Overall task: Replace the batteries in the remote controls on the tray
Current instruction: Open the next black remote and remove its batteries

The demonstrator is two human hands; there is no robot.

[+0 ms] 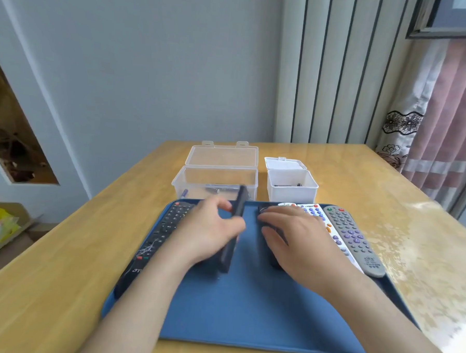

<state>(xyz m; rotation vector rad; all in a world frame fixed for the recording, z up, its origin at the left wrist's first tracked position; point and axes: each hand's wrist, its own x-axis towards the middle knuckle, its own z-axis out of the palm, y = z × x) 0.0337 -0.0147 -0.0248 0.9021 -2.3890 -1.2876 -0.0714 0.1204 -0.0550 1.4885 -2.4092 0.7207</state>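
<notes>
Room for moving is mostly in the near half of the blue rectangular plastic tray (260, 299), where its bare floor shows between the two forearms. The tray lies on a yellowish wooden table (59, 275), and its near edge is close to the near edge of the table.

The left hand (210, 234) grasps a slim black remote control (240, 201), with the fingers curled round its body. This remote is turned on its long edge and tilted. Its far end is raised above the far rim of the tray, and its near end is low over the tray floor.

The right hand (296, 239) rests on a second black remote control (262, 209), which lies flat in the middle of the tray. The fingers are nearly straight on top of it, a released hand and not a clenched one.

A long black remote control with small buttons (155, 242) lies along the left rim. A white remote control with coloured buttons (312, 210) and a grey remote control with purple buttons (354, 236) lie side by side along the right rim, and the grey one reaches the rim.

Just behind the far rim stand a clear plastic box with an open lid (215, 180) and, to its right, a smaller white plastic box with an open lid (292, 187). A narrow gap separates the two boxes.
</notes>
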